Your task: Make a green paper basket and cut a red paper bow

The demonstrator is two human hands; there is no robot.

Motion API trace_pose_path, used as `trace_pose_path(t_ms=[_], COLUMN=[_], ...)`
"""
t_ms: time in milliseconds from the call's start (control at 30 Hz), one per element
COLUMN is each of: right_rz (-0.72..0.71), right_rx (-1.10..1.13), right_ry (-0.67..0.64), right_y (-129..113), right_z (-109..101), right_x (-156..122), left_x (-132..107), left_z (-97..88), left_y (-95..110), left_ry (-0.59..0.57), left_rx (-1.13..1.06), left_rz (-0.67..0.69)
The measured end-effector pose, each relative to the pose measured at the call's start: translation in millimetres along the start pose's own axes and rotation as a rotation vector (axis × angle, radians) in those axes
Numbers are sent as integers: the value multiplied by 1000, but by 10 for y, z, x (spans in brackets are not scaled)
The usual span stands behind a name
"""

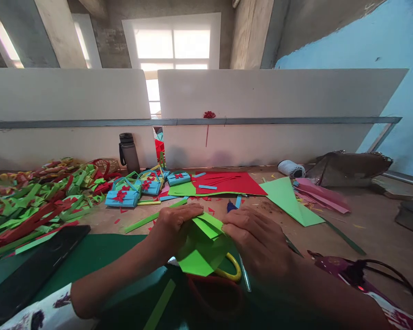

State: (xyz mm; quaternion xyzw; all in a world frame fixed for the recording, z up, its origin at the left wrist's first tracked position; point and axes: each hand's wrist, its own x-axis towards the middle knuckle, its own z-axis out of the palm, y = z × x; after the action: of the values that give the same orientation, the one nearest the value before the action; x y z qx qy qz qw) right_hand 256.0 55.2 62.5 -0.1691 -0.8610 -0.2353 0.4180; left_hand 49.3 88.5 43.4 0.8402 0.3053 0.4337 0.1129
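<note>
Where the long, flat black slab [30, 279] runs out of view, left of my bright green folded paper [203, 247], its end is lost; my left hand [174, 224] pinches the paper's upper left edge, thumb hidden. Creased between my hands, layered flaps on top, the paper partly covers a yellow rounded handle [237, 271]; my right hand [258, 238] pinches the paper's right edge, thumb likewise hidden.

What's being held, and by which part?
The folded green paper: left hand at its upper left, right hand at its upper right; exact contact partly hidden.
</note>
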Motion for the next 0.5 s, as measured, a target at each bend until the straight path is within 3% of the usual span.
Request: trace_pose_path(t_ms=[500], right_rz=[-40], right_rx=[-33], right_ry=[-2], right_y=[10], right_z=[-12], right_x=[18], left_x=[-11], left_z=[-14], left_y=[-34], left_ry=[26], left_rx=[19], left_rz=[62])
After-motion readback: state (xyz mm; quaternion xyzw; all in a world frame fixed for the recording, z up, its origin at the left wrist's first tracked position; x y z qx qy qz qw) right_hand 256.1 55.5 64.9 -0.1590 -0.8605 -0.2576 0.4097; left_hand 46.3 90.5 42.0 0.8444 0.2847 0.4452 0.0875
